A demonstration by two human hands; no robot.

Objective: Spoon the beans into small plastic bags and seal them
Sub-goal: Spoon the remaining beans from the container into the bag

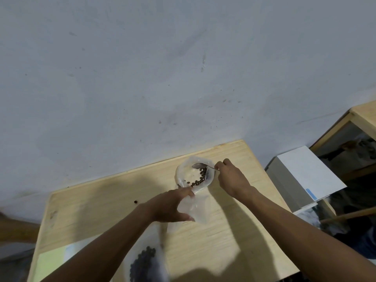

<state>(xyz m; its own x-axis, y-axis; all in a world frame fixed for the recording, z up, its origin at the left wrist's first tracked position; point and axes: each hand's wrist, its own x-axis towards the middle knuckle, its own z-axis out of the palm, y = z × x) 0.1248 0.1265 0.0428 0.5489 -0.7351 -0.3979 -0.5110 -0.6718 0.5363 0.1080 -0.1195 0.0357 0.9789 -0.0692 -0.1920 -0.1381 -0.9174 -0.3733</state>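
Your right hand point(227, 176) pinches the spoon point(200, 165) over the big open bag of beans point(196, 178) at the far side of the bench point(223, 231). Your left hand point(173, 206) grips a small empty bag point(195, 208), thumb and fingers curled round it.

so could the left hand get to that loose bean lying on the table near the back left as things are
Probably not right away: the left hand is gripping the small plastic bag beside the open bag of beans. The path itself looks free, since the loose bean lies on bare table to its left.
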